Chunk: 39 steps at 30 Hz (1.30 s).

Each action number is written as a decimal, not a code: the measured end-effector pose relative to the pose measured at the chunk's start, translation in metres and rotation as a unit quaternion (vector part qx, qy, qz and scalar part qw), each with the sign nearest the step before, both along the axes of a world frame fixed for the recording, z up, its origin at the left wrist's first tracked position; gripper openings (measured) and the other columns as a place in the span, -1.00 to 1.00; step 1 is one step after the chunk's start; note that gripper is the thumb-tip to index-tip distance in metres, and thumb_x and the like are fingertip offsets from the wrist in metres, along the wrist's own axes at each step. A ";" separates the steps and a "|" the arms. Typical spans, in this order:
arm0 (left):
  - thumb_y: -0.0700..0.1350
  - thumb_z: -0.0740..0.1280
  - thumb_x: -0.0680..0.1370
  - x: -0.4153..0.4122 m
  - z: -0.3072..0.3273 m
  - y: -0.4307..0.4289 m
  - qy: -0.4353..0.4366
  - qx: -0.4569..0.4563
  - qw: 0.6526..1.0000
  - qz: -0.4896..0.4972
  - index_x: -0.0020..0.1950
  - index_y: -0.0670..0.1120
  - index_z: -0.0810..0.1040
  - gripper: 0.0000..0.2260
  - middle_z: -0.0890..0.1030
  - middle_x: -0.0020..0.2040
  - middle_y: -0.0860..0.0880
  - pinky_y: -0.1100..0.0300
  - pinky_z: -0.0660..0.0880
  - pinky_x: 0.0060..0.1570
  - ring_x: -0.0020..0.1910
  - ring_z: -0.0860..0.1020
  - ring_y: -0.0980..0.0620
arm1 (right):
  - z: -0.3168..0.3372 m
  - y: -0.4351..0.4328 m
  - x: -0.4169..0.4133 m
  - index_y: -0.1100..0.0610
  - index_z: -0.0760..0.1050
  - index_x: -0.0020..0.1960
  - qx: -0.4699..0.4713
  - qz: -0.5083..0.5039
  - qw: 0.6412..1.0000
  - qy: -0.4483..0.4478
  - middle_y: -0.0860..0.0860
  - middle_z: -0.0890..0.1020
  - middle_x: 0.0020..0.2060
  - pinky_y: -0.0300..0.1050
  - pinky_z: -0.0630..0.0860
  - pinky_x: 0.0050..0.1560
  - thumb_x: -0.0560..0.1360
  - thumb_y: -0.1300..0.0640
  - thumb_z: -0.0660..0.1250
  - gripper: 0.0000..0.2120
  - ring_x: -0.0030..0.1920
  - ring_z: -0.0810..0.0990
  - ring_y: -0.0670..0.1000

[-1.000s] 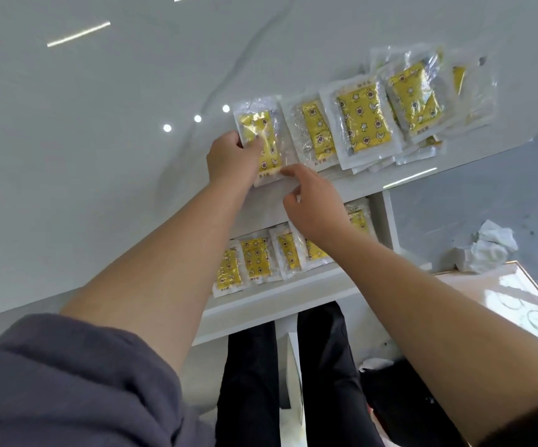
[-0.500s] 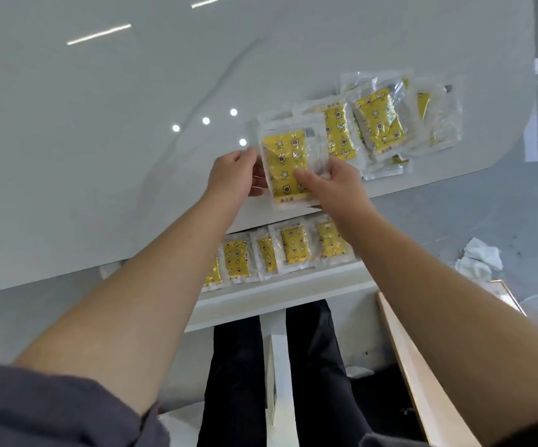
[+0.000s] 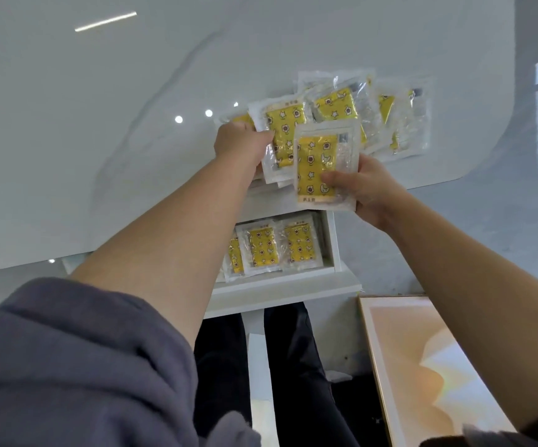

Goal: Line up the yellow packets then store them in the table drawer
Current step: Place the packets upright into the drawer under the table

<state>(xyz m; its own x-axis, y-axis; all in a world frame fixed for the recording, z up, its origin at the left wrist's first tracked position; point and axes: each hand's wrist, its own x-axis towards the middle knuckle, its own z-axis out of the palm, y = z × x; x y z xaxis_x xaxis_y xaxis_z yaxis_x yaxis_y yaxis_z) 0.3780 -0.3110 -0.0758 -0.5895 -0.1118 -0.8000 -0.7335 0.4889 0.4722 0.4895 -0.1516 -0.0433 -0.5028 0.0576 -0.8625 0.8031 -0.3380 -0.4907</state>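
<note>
My right hand pinches a yellow packet in clear wrap, thumb on its front, lifted above the table's front edge. My left hand holds the left edge of another yellow packet lying at the table edge. More yellow packets overlap in a loose row behind them on the glossy white table. Below, the open white drawer holds a row of yellow packets, partly hidden by my left arm.
A framed pale orange panel lies on the floor at the lower right. Black trouser legs stand under the drawer. The table's rounded right edge drops off to grey floor.
My right hand has carried the held packet right and nearer, off the row. My left hand has let go of it and taken the edge of another packet on the table.
</note>
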 end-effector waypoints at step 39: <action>-0.11 0.28 0.59 0.037 -0.008 -0.249 0.028 0.010 0.998 0.056 -0.15 0.02 0.53 -0.87 0.61 -0.13 -0.04 0.02 0.57 -0.05 -0.13 0.57 -0.02 | -0.018 -0.192 -0.093 0.13 0.40 -0.01 0.451 0.237 0.860 0.029 0.00 0.51 -0.13 -0.12 0.42 -0.19 0.47 0.20 0.28 -0.89 -0.11 0.51 0.04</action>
